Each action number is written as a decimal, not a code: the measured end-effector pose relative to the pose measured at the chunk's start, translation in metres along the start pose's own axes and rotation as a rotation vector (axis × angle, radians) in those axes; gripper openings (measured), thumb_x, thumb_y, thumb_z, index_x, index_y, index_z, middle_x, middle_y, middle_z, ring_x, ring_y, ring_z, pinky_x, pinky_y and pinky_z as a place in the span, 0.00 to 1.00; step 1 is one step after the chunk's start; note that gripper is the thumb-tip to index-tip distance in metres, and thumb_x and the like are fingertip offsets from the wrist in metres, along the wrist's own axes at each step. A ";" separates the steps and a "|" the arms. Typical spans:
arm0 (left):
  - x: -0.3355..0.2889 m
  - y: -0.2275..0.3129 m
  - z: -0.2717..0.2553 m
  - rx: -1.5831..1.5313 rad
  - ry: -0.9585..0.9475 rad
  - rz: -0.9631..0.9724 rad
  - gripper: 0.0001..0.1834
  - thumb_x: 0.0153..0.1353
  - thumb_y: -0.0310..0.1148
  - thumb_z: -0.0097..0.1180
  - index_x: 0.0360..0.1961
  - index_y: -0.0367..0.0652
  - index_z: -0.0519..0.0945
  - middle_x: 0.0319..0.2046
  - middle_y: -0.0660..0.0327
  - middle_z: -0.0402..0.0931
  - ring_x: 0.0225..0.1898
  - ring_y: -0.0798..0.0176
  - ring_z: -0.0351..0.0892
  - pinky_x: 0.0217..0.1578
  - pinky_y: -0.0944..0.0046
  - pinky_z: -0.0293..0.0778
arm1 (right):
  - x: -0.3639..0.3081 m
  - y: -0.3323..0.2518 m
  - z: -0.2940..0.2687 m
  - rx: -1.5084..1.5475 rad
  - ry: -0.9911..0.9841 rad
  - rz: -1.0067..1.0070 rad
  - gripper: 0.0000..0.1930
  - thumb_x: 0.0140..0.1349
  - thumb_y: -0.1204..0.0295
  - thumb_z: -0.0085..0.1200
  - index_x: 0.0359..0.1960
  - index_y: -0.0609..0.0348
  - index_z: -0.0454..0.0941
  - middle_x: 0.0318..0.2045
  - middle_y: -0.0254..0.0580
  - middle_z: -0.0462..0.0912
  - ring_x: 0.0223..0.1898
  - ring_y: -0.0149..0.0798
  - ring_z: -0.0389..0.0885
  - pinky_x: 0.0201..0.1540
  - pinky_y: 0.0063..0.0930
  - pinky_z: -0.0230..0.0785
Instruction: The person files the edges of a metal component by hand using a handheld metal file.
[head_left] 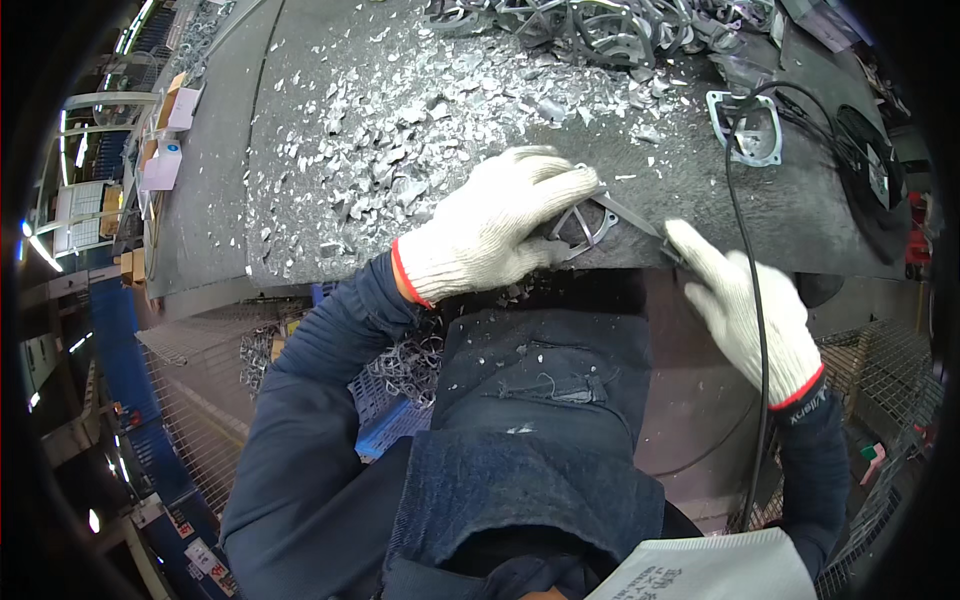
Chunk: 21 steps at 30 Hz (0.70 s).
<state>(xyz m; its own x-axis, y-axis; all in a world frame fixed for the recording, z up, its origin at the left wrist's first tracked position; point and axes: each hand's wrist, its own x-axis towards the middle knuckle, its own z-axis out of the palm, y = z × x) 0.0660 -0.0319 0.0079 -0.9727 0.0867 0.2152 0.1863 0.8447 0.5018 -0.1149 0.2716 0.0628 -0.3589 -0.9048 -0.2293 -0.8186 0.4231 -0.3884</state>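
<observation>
Two gloved hands at the worktop's [690, 195] near edge, and here's the left hand [505, 215]: fingers bent over, thumb tucked low, pinching a slim metal frame [607, 226] between them. Behind that hand, toward the left edge, a broad scatter of metal flakes [400, 150]. The frame sits right at the near edge, its right-hand rim poking clear of the glove. Light and stiff, I'd judge, thin at the bars, perhaps sharp-edged and a touch slippery; the thick outer rim looks the place to grip. Just right of it comes a flat blade [628, 214], its tip up by the frame and the left fingertips. And there's the right hand [755, 310], partly curled around the blade's dark handle end, apart from the frame, a black cable [747, 235] crossing in front of the glove.
</observation>
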 end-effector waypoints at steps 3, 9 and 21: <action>-0.005 0.002 0.007 0.014 0.071 0.037 0.50 0.49 0.30 0.88 0.77 0.43 0.81 0.65 0.46 0.87 0.70 0.36 0.85 0.72 0.35 0.81 | -0.013 -0.012 0.000 0.180 -0.187 0.122 0.42 0.73 0.75 0.70 0.88 0.40 0.73 0.46 0.61 0.92 0.49 0.67 0.94 0.54 0.54 0.87; -0.011 -0.002 0.007 -0.066 0.122 0.227 0.56 0.42 0.30 0.89 0.78 0.43 0.81 0.63 0.47 0.87 0.67 0.30 0.86 0.79 0.30 0.78 | -0.024 -0.021 -0.008 1.162 -0.574 0.581 0.47 0.74 0.72 0.57 0.96 0.53 0.58 0.30 0.40 0.85 0.23 0.30 0.83 0.26 0.28 0.80; -0.007 0.002 0.001 0.030 0.110 0.278 0.48 0.49 0.29 0.86 0.76 0.46 0.85 0.64 0.49 0.86 0.68 0.33 0.85 0.78 0.33 0.80 | -0.034 -0.043 -0.014 1.290 -0.509 0.521 0.48 0.73 0.77 0.58 0.95 0.60 0.56 0.29 0.42 0.87 0.23 0.30 0.82 0.27 0.29 0.80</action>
<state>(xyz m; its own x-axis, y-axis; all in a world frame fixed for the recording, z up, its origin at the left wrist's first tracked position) 0.0729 -0.0301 0.0066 -0.8639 0.2605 0.4311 0.4377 0.8117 0.3866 -0.0734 0.2837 0.1002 -0.0648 -0.6428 -0.7633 0.4020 0.6833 -0.6095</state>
